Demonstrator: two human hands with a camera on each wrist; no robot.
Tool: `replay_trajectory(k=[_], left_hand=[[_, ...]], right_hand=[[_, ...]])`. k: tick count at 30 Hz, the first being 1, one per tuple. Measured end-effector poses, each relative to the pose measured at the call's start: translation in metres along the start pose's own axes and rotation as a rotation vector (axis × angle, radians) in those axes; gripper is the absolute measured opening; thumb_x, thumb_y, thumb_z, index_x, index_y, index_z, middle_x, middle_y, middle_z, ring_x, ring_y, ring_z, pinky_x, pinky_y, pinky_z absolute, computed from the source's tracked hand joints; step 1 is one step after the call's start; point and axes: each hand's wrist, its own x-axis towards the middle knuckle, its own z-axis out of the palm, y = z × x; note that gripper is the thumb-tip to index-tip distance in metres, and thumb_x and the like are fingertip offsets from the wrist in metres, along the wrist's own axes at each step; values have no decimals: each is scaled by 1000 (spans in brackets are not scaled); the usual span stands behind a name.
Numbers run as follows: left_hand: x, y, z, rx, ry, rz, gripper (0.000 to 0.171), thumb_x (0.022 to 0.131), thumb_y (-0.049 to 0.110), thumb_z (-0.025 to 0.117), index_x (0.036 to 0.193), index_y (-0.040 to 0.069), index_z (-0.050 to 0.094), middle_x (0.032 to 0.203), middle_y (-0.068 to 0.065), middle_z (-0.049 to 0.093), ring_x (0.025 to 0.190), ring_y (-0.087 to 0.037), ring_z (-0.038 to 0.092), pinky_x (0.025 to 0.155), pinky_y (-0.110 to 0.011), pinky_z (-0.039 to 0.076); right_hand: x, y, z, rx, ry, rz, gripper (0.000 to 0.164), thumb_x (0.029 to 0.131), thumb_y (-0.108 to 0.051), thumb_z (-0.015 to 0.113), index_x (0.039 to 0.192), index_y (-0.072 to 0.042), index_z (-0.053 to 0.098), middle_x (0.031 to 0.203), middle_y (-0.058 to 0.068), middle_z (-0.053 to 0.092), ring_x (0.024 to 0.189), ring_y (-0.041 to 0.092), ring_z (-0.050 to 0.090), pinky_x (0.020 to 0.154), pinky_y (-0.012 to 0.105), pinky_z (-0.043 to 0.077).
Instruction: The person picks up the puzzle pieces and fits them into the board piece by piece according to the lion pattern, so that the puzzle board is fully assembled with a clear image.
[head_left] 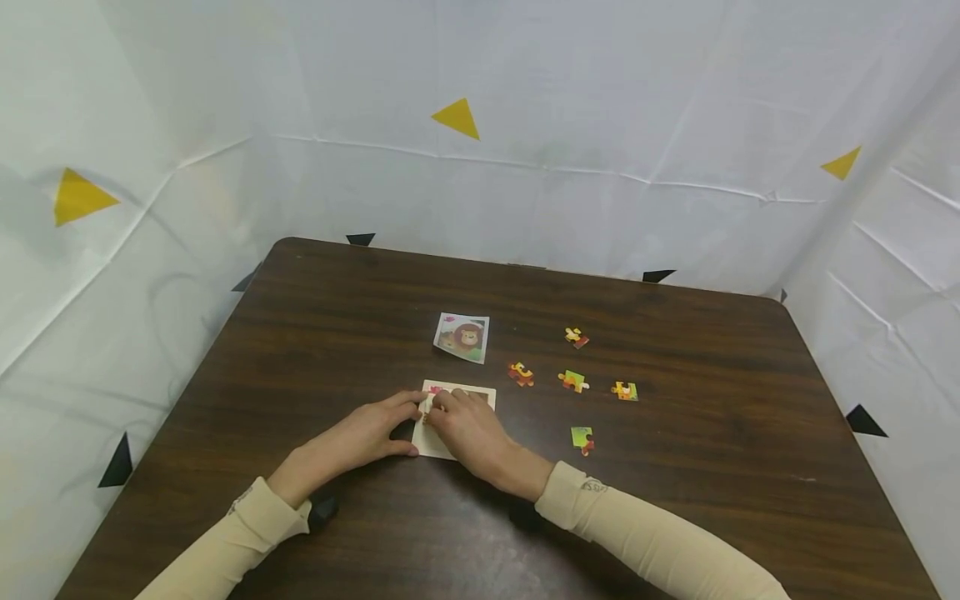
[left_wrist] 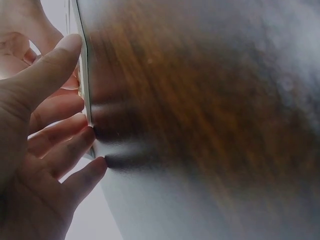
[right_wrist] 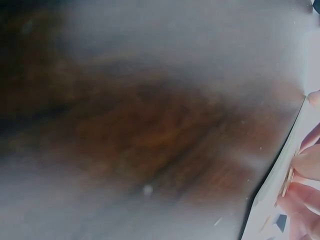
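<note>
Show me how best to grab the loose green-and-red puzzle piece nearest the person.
I'd pinch the piece by the left and right edges of its green part, coming straight down from above with the right hand, the nearer one. It looks flat on the table, so there's likely no getting underneath. The green part is broad, the red knob narrow, and no other piece crowds it.

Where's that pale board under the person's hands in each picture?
Head: the pale board lies below centre and slightly left, partly covered by the right hand.
Left wrist: the pale board shows nearly edge-on, a thin strip at upper left.
Right wrist: the pale board slants along the lower right.
Shared landmark: the dark brown table beneath it.
</note>
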Motion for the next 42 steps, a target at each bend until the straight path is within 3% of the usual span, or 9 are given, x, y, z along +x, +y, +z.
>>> replay_trajectory(k=[8, 17, 32, 37, 42], left_hand=[[0, 0, 1, 0, -4, 2, 44, 81, 28, 78, 116, 6, 61, 140, -14, 48, 112, -27, 60, 88, -39, 52], [0, -1, 2, 18, 7, 7, 43, 80, 29, 79, 110, 3, 62, 138, -12, 49, 105, -23, 62, 84, -36, 53], [1, 0, 1, 24, -13, 4, 44, 81, 30, 78, 112, 2, 62, 139, -13, 49, 109, -25, 61, 88, -38, 52], [0, -2, 1, 35, -3, 15, 43, 80, 29, 79, 110, 3, 63, 138, -13, 50, 112, -26, 60, 88, -38, 52], [-1, -1, 0, 33, -2, 18, 42, 80, 28, 79, 111, 2, 63, 138, -15, 50, 116, -29, 58, 90, -39, 51]], right_hand=[[-1, -1, 2, -26, -5, -21, 20, 81, -9, 74, 98, -21, 74, 98, -3, 63, 85, 14, 58, 65, 27, 45], [-2, -1, 0, -40, -4, -49, 22, 84, -9, 71, 103, -20, 73, 107, -4, 64, 90, 15, 58, 68, 28, 45], [-3, 4, -3, -35, -75, -106, 27, 85, -8, 69, 108, -21, 72, 110, -6, 65, 95, 15, 57, 74, 30, 46], [-6, 2, -3, -41, -85, -115, 28, 84, -9, 70, 111, -17, 69, 112, -4, 64, 101, 16, 58, 85, 33, 48], [-11, -3, -8, -126, -108, -152, 30, 88, -16, 66, 117, -14, 66, 119, -1, 62, 106, 18, 57, 94, 37, 46]])
